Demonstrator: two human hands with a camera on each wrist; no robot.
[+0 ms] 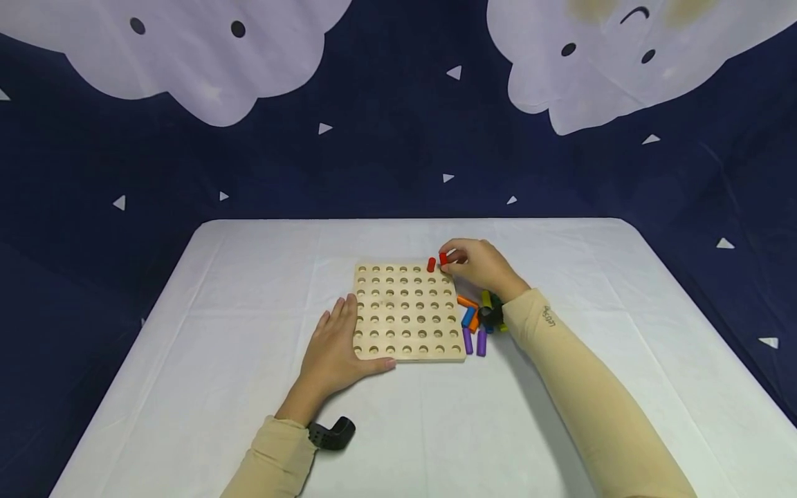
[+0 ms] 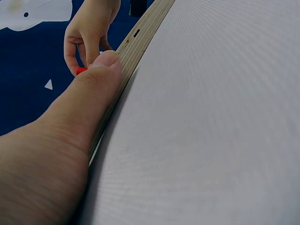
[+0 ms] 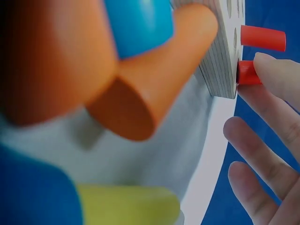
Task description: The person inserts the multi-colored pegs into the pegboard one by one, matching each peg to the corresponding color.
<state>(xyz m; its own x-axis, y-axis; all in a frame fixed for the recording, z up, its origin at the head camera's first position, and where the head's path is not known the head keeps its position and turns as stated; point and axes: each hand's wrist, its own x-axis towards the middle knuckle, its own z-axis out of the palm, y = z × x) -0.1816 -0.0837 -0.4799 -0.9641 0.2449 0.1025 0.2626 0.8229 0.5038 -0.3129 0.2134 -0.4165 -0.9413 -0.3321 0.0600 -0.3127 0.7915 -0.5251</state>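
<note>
A square wooden pegboard [image 1: 397,299] with rows of round holes lies on the table. My left hand [image 1: 333,349] rests against its near left corner, thumb along the front edge and the other fingers straight at the left side. At the far right corner, my right hand [image 1: 482,266] pinches a red peg [image 3: 249,73] between thumb and forefinger, its end right at the corner hole. Beside it another red peg [image 1: 432,265] stands upright in the far row. In the right wrist view the remaining fingers of that hand are spread apart.
Right of the board lies a loose pile of pegs: orange [image 1: 467,302], blue [image 1: 468,317], purple [image 1: 481,342] and yellow-green [image 1: 486,299]. A black wrist camera [image 1: 490,315] hangs over part of the pile. White cloth covers the table [image 1: 249,373]; a dark blue patterned curtain [image 1: 386,152] hangs behind.
</note>
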